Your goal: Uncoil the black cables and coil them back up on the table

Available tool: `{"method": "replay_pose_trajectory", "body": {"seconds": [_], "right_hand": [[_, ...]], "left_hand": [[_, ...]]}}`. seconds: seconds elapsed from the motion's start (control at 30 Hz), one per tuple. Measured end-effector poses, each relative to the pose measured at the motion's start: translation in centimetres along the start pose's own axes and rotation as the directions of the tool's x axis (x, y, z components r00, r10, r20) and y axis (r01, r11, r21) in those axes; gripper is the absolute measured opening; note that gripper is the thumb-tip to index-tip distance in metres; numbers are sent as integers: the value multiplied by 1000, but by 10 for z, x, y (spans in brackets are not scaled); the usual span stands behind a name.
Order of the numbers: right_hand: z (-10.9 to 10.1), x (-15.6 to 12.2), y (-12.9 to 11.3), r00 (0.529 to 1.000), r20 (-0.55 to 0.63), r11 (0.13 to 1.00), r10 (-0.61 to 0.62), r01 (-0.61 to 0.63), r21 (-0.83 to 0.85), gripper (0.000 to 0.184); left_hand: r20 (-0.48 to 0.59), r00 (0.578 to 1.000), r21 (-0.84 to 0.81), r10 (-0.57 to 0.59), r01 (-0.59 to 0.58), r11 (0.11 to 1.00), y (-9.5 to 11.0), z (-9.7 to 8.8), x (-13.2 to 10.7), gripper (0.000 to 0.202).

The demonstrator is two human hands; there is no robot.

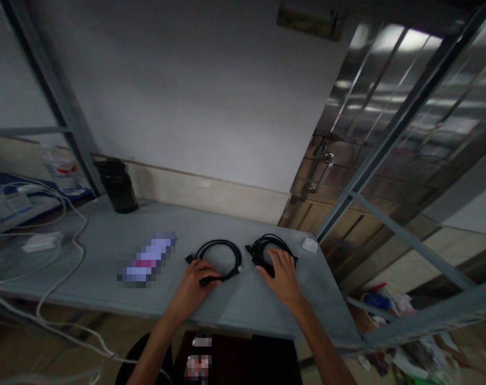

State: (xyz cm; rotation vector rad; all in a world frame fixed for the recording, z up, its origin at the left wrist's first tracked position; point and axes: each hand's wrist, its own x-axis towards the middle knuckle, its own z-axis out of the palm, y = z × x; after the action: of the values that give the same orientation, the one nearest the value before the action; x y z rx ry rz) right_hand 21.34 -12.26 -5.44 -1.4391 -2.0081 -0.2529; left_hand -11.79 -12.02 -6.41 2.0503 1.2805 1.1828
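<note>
Two coiled black cables lie side by side on the grey table. My left hand [198,275] is at the lower left of the looser cable coil [239,256], its thumb and fingers closed on the black cable. A black connector pokes out to the left of that hand. Over the thicker cable coil [262,243] on the right rests my right hand [282,270], thumb and fingers apart and touching the loops. Part of each coil is hidden beneath the fingers.
Left of the coils lies a blurred-out phone [148,259]. A black bottle [117,187] stands at the back left, near white cords [80,248] and a white adapter [42,241]. Crumpled white paper [310,245] is by the right edge [339,289]. Metal frame posts [371,166] flank the table.
</note>
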Motion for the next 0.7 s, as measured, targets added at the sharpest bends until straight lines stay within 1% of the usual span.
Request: {"method": "replay_pose_trajectory", "body": {"seconds": [0.07, 0.13, 0.17, 0.27, 0.47, 0.57, 0.7], "right_hand": [[-5, -11, 22, 997, 69, 998, -38, 42, -45, 42], [-5, -23, 33, 994, 97, 996, -54, 60, -64, 40], [-5, -29, 35, 994, 94, 996, -53, 60, -73, 40], [-4, -38, 35, 997, 65, 992, -37, 44, -114, 43], [-8, -36, 30, 999, 25, 981, 32, -27, -193, 44], [-7, -36, 32, 998, 17, 981, 58, -54, -186, 45], [-3, -38, 36, 996, -6, 984, 93, -92, -149, 50]], "left_hand": [[-58, 998, 21, -13, 14, 1000, -4, 1, 1, 12], [-98, 995, 36, -14, 17, 999, -8, 1, 1, 14], [-107, 994, 37, -10, 14, 999, -8, 0, 1, 15], [-115, 993, 35, 17, -13, 999, -7, -3, -1, 18], [-144, 987, 50, 74, -67, 996, 0, -7, -2, 17], [-171, 983, 43, 73, -66, 997, 1, -8, -2, 18], [-198, 979, 39, 43, -36, 999, 1, -9, -2, 23]]}}
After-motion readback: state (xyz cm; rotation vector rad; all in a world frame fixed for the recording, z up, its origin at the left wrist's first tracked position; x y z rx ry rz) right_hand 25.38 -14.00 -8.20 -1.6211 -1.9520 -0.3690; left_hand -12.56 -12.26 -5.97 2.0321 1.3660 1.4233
